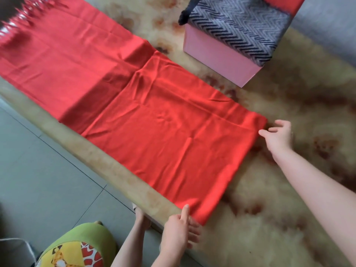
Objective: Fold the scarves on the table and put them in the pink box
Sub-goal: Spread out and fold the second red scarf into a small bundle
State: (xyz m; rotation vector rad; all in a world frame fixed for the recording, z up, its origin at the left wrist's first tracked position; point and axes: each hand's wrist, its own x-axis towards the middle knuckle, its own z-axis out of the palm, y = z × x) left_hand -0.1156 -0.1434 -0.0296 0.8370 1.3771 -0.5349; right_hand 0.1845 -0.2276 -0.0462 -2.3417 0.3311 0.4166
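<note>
Two hands at the folded end of the red scarf on the table.
Left hand, at 6 o'clock, lays one straight finger on the corner. Right hand, at 3 o'clock, is loosely curled, touching the edge and gripping nothing. Pink box sits at 1 o'clock.

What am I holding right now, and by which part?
The red scarf, at its folded end: the left hand lies on the near corner and the right hand touches the far corner. Whether either actually pinches the cloth cannot be told.
</note>
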